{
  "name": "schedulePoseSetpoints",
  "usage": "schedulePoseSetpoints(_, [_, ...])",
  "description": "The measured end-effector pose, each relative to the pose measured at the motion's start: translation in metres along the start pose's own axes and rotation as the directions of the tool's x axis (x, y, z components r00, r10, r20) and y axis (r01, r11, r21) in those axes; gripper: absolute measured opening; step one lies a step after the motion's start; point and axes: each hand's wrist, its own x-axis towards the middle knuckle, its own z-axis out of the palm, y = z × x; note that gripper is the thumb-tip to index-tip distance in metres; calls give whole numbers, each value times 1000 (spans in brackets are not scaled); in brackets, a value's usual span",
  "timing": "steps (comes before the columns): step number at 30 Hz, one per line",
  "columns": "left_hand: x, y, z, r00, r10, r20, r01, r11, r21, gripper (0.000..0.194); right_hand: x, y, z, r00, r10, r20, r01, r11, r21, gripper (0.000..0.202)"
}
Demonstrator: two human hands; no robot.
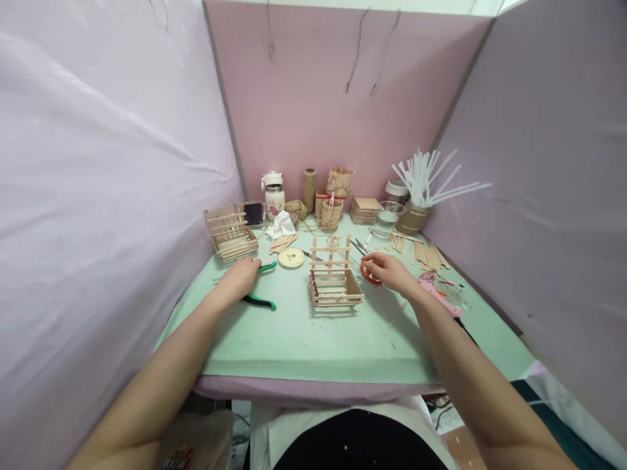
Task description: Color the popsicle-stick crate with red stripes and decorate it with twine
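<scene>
My left hand (241, 277) is at the left of the table, its fingers closed at the green-handled pliers (259, 302); the hand hides the pliers' head. On the other side, my right hand (386, 270) has its fingers closed at the red handle of the scissors (371, 277), whose blades point toward the back. Between both hands stands a small craft-stick basket (337, 297) with a tall slatted back. A similar craft-stick basket (236, 248) sits beyond my left hand.
A round cream disc (291, 258) lies near the middle. Behind are a white jar (274, 199), twine ball (296, 210), clear water bowl (388, 219) and a pot of white sticks (414, 219). At right are loose craft sticks (428, 254) and a pink glue gun (438, 297).
</scene>
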Motion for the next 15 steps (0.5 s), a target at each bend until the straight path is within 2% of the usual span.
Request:
schedulePoseSetpoints(3, [6, -5, -2, 999, -38, -17, 39, 999, 25, 24, 3, 0, 7, 998, -2, -60, 1, 1000, -8, 23])
schedulePoseSetpoints(6, [5, 13, -3, 997, -19, -77, 18, 1000, -10, 29, 6, -2, 17, 985, -35, -170, 41, 999, 36, 21])
schedulePoseSetpoints(8, [6, 34, -5, 985, 33, -170, -69, 975, -210, 37, 7, -4, 24, 966, -35, -255, 70, 989, 127, 23])
schedulePoseSetpoints(9, [7, 45, -6, 985, 38, -171, -96, 933, -347, 42, 8, -5, 28, 956, -26, -292, 83, 979, 186, 25])
schedulePoseSetpoints(10, [10, 57, -6, 991, 49, -122, -104, 859, -501, 49, 8, -6, 31, 946, -11, -324, 95, 965, 246, 27])
schedulePoseSetpoints(12, [17, 77, -6, 1000, 23, 5, -11, 637, -771, 58, 8, -7, 36, 927, 30, -374, 110, 931, 348, 32])
schedulePoseSetpoints(15, [29, 98, 2, 988, -71, 135, 151, 315, -937, 63, 10, -4, 39, 902, 77, -424, 132, 887, 442, 38])
